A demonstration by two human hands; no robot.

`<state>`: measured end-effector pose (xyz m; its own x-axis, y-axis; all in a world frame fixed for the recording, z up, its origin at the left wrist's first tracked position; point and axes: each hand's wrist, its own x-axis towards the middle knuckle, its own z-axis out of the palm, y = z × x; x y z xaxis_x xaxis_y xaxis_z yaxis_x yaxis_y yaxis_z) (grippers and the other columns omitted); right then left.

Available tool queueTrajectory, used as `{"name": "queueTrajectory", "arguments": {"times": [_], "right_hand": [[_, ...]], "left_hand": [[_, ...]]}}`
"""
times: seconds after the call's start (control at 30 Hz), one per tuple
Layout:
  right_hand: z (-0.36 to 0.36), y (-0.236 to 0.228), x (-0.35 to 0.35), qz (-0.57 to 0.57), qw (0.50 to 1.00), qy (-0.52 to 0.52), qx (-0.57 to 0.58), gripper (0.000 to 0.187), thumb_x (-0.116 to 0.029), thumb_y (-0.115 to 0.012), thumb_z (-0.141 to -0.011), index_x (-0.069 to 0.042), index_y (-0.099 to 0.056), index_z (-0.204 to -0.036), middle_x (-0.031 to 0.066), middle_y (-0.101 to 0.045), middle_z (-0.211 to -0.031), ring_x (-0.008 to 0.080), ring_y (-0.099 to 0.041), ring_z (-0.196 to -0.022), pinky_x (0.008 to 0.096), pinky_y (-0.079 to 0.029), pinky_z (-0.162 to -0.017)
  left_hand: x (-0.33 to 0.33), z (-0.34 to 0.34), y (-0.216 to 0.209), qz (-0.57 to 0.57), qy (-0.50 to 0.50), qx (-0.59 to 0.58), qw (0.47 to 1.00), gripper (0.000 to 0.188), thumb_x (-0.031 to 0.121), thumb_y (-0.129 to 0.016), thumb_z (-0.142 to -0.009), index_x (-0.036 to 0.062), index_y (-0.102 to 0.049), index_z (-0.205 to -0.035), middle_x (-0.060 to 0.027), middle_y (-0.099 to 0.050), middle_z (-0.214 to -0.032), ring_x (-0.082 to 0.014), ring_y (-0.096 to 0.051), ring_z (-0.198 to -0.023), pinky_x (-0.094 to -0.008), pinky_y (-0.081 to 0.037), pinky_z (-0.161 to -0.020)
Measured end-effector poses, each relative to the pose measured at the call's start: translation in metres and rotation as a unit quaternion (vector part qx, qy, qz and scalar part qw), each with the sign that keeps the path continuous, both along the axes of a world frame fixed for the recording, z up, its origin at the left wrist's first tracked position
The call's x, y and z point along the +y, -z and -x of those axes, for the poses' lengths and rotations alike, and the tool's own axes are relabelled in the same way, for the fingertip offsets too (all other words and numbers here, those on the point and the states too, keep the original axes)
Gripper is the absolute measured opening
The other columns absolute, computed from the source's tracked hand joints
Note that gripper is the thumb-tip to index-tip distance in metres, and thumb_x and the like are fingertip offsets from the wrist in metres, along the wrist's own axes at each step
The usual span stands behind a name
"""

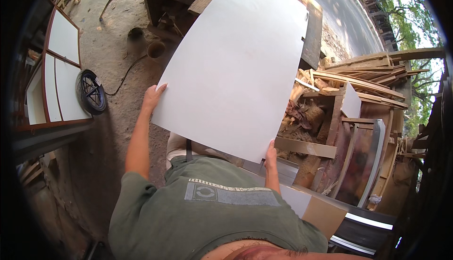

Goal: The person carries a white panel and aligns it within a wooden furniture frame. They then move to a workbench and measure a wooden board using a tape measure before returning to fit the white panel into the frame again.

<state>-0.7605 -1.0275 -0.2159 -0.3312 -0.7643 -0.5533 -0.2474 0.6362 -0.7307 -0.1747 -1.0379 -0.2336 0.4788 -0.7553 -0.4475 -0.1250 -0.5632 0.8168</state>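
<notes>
A large flat white board (236, 62) stretches away from my body, its far part over a wooden workbench (311, 33). My left hand (153, 96) grips its left edge near the close corner, thumb on top and fingers hidden beneath. On the right edge, by the other near corner, my right hand (271, 154) holds the board, its fingers mostly hidden underneath. A small notch and a bit of hardware show along the board's right edge.
Scrap wood strips (363, 83) are piled at the right, beside an open wooden frame (337, 123). To the left, a black wheel (93, 91) leans against a white-panelled cabinet with brown trim (63, 66). A round container (156, 49) and a dark cable lie on the dirt floor.
</notes>
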Motion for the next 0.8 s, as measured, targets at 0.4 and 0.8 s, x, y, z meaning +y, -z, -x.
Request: {"name": "queueTrajectory", "arguments": {"times": [0.4, 0.8], "right_hand": [[-0.005, -0.004, -0.04, 0.005, 1.0, 0.007, -0.005, 0.076, -0.057, -0.038, -0.105, 0.013, -0.06, -0.126, 0.0193, -0.067, -0.121, 0.0249, -0.062, -0.111, 0.0369, -0.048, -0.097], [-0.017, -0.015, -0.113, 0.027, 1.0, -0.008, -0.007, 0.073, -0.055, -0.038, -0.106, 0.013, -0.064, -0.119, 0.0178, -0.07, -0.113, 0.0233, -0.065, -0.104, 0.0358, -0.05, -0.092]], "left_hand": [[-0.043, 0.004, -0.015, -0.013, -0.002, -0.017, 1.0, 0.064, 0.059, -0.064, -0.092, -0.0054, -0.065, -0.093, -0.0153, -0.066, -0.08, -0.0216, -0.062, -0.072, -0.0386, -0.049, -0.068], [-0.112, -0.006, 0.002, -0.013, -0.001, -0.012, 1.0, 0.06, 0.055, -0.066, -0.093, -0.0054, -0.062, -0.091, -0.0133, -0.063, -0.077, -0.0194, -0.059, -0.07, -0.0371, -0.048, -0.067]]}}
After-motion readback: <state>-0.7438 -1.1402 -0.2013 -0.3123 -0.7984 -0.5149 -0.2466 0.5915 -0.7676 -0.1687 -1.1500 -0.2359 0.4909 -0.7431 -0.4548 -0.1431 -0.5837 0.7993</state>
